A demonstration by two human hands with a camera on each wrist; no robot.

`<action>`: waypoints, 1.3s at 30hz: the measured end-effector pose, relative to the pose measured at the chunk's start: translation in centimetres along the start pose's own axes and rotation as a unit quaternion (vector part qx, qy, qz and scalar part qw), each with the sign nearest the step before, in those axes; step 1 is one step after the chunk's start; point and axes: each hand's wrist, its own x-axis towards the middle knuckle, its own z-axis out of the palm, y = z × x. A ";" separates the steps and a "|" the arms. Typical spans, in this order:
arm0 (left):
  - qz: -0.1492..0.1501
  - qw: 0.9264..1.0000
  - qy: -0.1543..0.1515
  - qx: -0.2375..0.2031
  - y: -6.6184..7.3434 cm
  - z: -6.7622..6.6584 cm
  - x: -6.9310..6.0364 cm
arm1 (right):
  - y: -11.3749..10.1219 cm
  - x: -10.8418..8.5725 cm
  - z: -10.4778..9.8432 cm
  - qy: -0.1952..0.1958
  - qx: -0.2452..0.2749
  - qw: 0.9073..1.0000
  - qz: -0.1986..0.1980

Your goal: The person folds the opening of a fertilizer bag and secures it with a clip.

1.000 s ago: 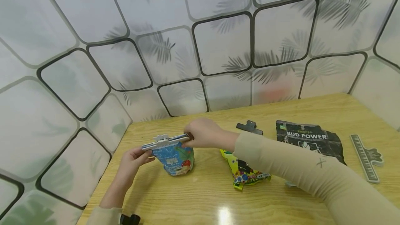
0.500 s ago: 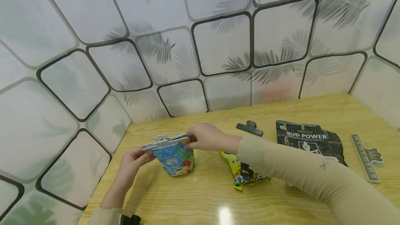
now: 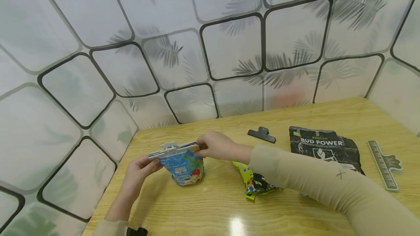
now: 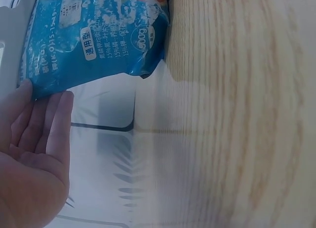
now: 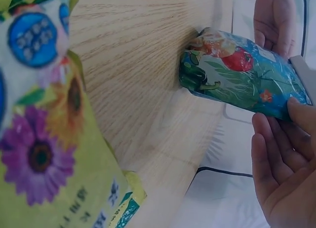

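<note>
Patterned wall (image 3: 236,46) across the top of my head view, one wooden table (image 3: 197,207) below. Here's the right arm, beige sleeve (image 3: 311,170) slanting in from the lower right corner, and its right hand (image 3: 218,145) is on the upper right corner of the blue bag (image 3: 182,168). Left arm rises from the lower left, its left hand (image 3: 141,170) on the opposite top corner. Two hands, both pinching, thumb against fingers, only the bag's edge between; on my left wrist view those fingers run fairly straight.

Bags, I count three! Black bag (image 3: 325,145) at the right, partly behind the sleeve; yellow bag (image 3: 249,181) lower centre, half covered by that arm; blue bag left of centre, lower half, upright, base on the table.

Clips, three again: grey clip (image 3: 382,166) at far right, white clip (image 3: 172,150) along the blue bag's top, black clip (image 3: 262,134) right of centre, lying beyond the yellow bag.
</note>
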 end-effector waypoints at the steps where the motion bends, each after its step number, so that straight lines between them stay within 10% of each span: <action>1: -0.004 1.000 0.003 -0.002 0.0 0.0 0.0 | 0.0 0.0 0.1 0.001 0.003 1.000 0.001; 39: -0.013 1.000 0.006 0.012 0.4 0.5 0.4 | 0.2 -0.6 0.5 0.032 0.052 0.998 0.029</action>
